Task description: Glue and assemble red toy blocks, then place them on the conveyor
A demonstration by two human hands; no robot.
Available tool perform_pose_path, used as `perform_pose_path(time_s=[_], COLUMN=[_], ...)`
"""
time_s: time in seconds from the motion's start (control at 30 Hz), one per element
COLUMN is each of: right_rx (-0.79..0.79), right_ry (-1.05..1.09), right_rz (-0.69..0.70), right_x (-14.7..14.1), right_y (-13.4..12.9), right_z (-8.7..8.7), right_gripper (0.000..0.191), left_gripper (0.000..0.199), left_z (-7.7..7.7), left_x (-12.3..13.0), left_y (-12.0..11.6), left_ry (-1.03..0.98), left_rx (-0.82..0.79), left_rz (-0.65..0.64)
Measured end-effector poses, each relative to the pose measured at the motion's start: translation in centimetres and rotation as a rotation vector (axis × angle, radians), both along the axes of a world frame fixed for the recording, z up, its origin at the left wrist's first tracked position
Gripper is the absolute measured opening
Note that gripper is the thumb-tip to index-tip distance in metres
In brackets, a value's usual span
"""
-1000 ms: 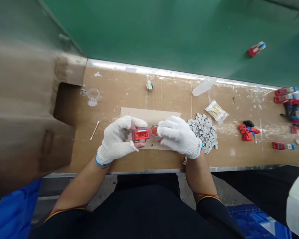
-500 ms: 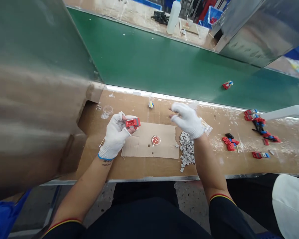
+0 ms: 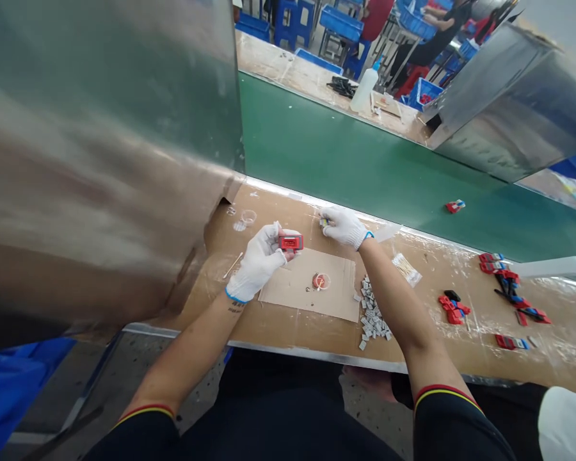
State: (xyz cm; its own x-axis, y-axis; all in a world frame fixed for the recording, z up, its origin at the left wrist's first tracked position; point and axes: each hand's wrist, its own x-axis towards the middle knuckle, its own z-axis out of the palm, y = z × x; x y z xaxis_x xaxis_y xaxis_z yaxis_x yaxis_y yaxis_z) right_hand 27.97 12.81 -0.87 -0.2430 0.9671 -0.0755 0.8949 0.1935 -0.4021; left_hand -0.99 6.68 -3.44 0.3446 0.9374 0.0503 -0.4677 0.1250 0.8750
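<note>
My left hand (image 3: 259, 261), in a white glove, holds a red and grey toy part (image 3: 291, 242) above the left side of a cardboard sheet (image 3: 336, 304). Beyond the sheet, my gloved right hand (image 3: 344, 227) has its fingers closed round a small grey, yellow and blue piece (image 3: 324, 222) near the table's far edge. A small round dish (image 3: 321, 281) with red contents and a swab lies on the cardboard. Right of the sheet is a pile of small grey pieces (image 3: 374, 320), partly under my right forearm.
Red and blue toy parts (image 3: 454, 309) lie at the right, near a white bottle (image 3: 554, 267). A bag of swabs (image 3: 406, 269) is right of my forearm. A metal panel (image 3: 125, 160) rises at left. Past the green belt (image 3: 345, 153) stands another bottle (image 3: 365, 89).
My right hand has reached to the small grey, yellow and blue piece and closed on it. The left hand still holds the red part, now turned slightly. The camera view has shifted.
</note>
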Motion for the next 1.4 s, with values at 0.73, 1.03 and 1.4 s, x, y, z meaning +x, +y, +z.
perform_pose_path(time_s=[0.73,1.03,1.4], right_rx=[0.743,0.718,0.641], right_ry=[0.380,0.369,0.423], right_rz=[-0.317,-0.310,-0.153], right_x=[-10.3,-11.3,-10.0], right_y=[-26.4,-26.6,-27.2], right_z=[4.1,2.7,3.4], right_gripper=[0.057,0.060,0.053], left_gripper=[0.035,0.055,0.032], left_z=[2.2,1.7,1.8], left_x=[0.9,1.5,0.3], left_y=[-13.2,-17.0,-16.1], left_ry=[-0.055,0.073,0.181], left_rx=[0.044,0.202,0.314], left_rz=[0.011,0.081,0.097])
